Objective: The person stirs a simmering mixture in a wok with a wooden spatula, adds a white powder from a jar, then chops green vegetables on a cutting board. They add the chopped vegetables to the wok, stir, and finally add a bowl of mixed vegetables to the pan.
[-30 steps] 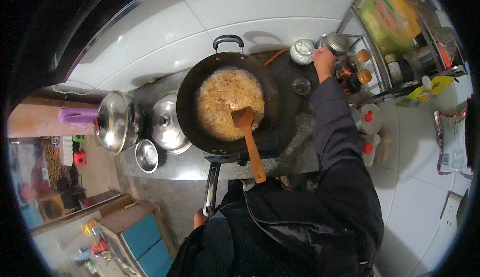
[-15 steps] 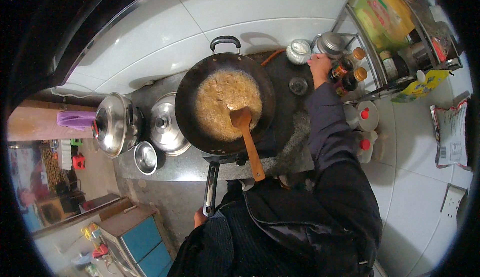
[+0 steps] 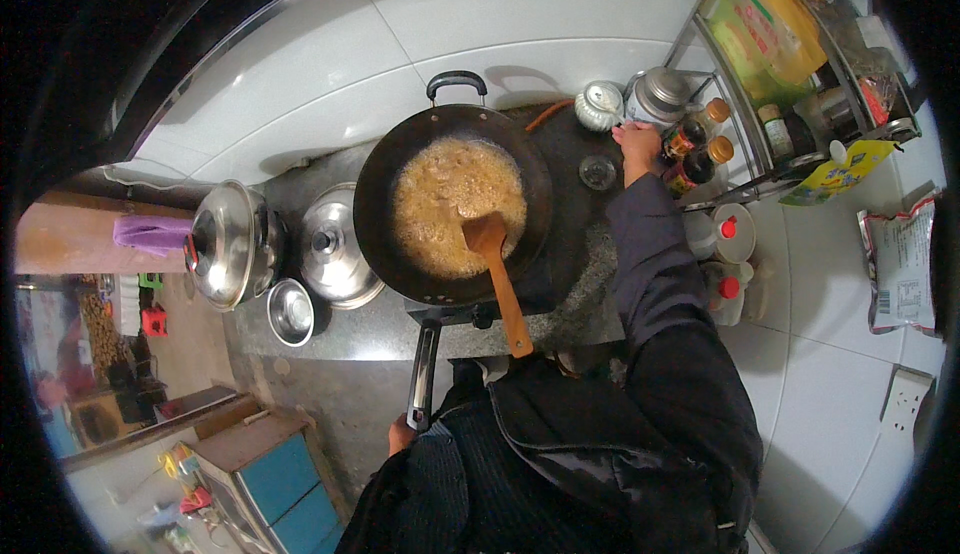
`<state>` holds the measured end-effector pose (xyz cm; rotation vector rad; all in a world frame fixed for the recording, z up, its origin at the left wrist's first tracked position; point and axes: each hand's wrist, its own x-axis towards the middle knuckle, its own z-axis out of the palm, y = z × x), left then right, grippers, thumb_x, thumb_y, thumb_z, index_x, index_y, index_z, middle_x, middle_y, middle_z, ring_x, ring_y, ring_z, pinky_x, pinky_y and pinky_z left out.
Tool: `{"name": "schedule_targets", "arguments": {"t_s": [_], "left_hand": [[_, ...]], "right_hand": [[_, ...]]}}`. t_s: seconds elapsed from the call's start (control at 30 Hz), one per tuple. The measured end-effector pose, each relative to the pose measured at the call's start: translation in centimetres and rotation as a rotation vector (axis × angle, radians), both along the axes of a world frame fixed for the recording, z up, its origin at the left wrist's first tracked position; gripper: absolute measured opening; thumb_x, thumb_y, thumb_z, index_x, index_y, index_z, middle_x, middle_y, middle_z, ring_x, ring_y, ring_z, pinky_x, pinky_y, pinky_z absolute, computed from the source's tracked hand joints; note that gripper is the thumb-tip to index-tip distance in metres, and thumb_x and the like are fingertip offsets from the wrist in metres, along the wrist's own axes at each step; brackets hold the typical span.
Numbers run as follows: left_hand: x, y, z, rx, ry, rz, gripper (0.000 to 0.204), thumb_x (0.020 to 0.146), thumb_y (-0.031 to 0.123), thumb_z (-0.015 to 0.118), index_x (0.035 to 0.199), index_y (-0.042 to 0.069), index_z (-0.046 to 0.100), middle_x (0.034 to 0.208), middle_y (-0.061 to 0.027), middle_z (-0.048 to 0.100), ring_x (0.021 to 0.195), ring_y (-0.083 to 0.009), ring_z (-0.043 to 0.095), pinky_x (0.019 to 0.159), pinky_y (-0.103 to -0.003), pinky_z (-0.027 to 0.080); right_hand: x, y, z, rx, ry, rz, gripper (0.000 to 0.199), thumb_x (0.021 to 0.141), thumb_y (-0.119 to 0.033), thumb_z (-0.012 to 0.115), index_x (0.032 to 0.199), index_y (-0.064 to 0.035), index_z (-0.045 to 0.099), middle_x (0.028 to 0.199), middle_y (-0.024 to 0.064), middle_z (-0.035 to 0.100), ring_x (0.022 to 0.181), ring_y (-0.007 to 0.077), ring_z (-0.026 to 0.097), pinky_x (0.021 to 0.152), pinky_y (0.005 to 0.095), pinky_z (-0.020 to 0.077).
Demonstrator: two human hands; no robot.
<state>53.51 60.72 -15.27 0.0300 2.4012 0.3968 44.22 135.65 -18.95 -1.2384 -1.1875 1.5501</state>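
Note:
In the middle stands a dark wok (image 3: 368, 224) with bubbling brown liquid (image 3: 455, 189) in it. A wooden spatula (image 3: 492, 254) rests in it, its handle over the near rim. Only a bit of my left hand (image 3: 400, 436) shows beside the end of the wok's long handle (image 3: 423, 379); its fingers are hidden. At the right back, my right hand (image 3: 638, 148) is closed, its fingertips just below a ribbed white jar (image 3: 600, 106). What the fingers hold, if anything, I cannot make out. Two dark sauce bottles (image 3: 697, 169) stand right of this hand.
A small glass dish (image 3: 598, 172) lies left of my right hand, and a metal canister (image 3: 660, 94) stands behind it. On the left are a lidded steel pot (image 3: 225, 244), a pot lid (image 3: 345, 254) and a steel bowl (image 3: 291, 312). A rack (image 3: 750, 104) stands far right.
My right hand has drawn slightly back toward me from the white jar, and more of the canister behind shows. The wok and spatula shift only slightly in view.

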Motion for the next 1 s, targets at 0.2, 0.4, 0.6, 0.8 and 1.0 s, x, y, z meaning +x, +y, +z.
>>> {"name": "schedule_targets", "arguments": {"t_s": [0.2,0.4,0.6,0.8,1.0], "left_hand": [[0.5,-0.2,-0.2,-0.008,-0.003,0.041,0.04,0.082,0.045,0.059,0.091,0.006,0.062,0.081,-0.0224,0.063,0.082,-0.0413,0.061,0.065,-0.047,0.047],[0.7,-2.5,-3.5,0.098,0.016,0.05,0.03,0.08,0.033,0.06,0.091,0.005,0.062,0.084,-0.0226,0.063,0.084,-0.0417,0.06,0.067,-0.046,0.047],[0.3,-0.4,-1.0,0.046,-0.039,0.041,0.027,0.078,0.03,0.059,0.093,0.007,0.063,0.086,-0.0223,0.064,0.087,-0.0404,0.06,0.07,-0.046,0.048],[0.1,0.0,-0.7,0.019,-0.03,0.008,0.029,0.077,0.03,0.061,0.094,0.007,0.063,0.086,-0.0208,0.065,0.086,-0.0395,0.061,0.069,-0.045,0.048],[0.0,0.4,-0.6,0.065,0.003,0.039,0.027,0.076,0.028,0.062,0.093,0.007,0.064,0.084,-0.02,0.065,0.083,-0.0384,0.062,0.069,-0.044,0.049]], "right_hand": [[-0.3,-0.5,-0.2,0.019,0.039,-0.035,0.017,0.086,-0.001,0.057,0.097,0.0059,0.046,0.082,0.0175,0.062,0.063,0.0251,0.066,0.056,0.0332,0.0572],[0.6,0.5,-0.7,0.139,-0.029,0.026,0.014,0.085,-0.002,0.057,0.092,0.0069,0.049,0.079,0.0181,0.062,0.063,0.0257,0.066,0.055,0.0329,0.0573],[0.9,0.2,2.0,0.11,-0.116,0.051,0.016,0.085,-0.002,0.058,0.094,0.0075,0.048,0.077,0.0178,0.062,0.062,0.0254,0.067,0.052,0.0329,0.0568],[0.8,0.5,2.8,0.041,-0.167,0.086,0.014,0.084,-0.002,0.057,0.093,0.0067,0.05,0.075,0.0162,0.062,0.062,0.0247,0.066,0.051,0.0332,0.056],[0.8,0.6,2.6,0.053,-0.064,0.047,0.012,0.085,-0.003,0.057,0.089,0.007,0.052,0.076,0.0154,0.062,0.06,0.0246,0.066,0.05,0.0325,0.0553]]}}
